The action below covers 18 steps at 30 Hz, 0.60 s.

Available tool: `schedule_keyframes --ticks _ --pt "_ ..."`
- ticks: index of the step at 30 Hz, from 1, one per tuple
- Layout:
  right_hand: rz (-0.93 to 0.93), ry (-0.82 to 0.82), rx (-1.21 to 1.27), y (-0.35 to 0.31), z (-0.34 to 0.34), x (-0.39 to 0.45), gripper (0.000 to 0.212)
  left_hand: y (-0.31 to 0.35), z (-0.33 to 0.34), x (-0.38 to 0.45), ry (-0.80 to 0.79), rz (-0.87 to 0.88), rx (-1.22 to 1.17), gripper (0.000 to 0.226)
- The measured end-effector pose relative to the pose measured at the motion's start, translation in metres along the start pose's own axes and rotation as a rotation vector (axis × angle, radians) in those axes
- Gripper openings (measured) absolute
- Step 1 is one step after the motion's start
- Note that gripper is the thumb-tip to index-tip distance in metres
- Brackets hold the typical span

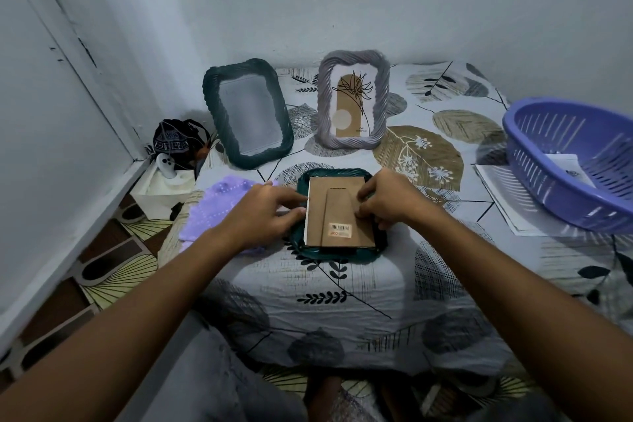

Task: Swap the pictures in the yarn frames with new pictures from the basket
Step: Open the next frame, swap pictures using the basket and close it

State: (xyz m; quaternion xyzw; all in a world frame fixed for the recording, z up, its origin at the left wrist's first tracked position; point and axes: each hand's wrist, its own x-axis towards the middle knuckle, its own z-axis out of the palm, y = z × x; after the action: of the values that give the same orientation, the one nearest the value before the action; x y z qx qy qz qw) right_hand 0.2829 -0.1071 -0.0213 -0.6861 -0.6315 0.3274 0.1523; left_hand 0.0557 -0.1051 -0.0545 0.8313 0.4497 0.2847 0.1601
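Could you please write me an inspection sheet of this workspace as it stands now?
Surface: bed sheet with leaf print.
Job's things: teal frame face down, cardboard backing up; dark green frame leaning on wall, no picture visible; grey frame upright with plant print; purple basket holding paper; loose sheets under it.
Clutter: lilac cloth; dark bag; white box.
Grippers: left hand and right hand press the backing's edges.
Cables: nothing seen.
Surroundings: white walls; patterned floor.
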Motion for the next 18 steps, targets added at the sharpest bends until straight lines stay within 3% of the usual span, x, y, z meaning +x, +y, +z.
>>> schedule_keyframes --ticks 10,15,18 --pt "0.040 -0.031 0.089 0.007 -0.003 -0.001 0.024 0.010 0.003 -0.003 -0.025 -0.171 -0.181 0.028" --pt "0.058 -0.028 0.185 0.010 -0.003 -0.002 0.025 0.016 0.000 -0.004 -0.044 -0.209 -0.228 0.041" --pt "0.053 -0.022 0.202 0.011 -0.003 -0.003 0.026 0.012 0.002 -0.003 -0.047 -0.204 -0.187 0.029"
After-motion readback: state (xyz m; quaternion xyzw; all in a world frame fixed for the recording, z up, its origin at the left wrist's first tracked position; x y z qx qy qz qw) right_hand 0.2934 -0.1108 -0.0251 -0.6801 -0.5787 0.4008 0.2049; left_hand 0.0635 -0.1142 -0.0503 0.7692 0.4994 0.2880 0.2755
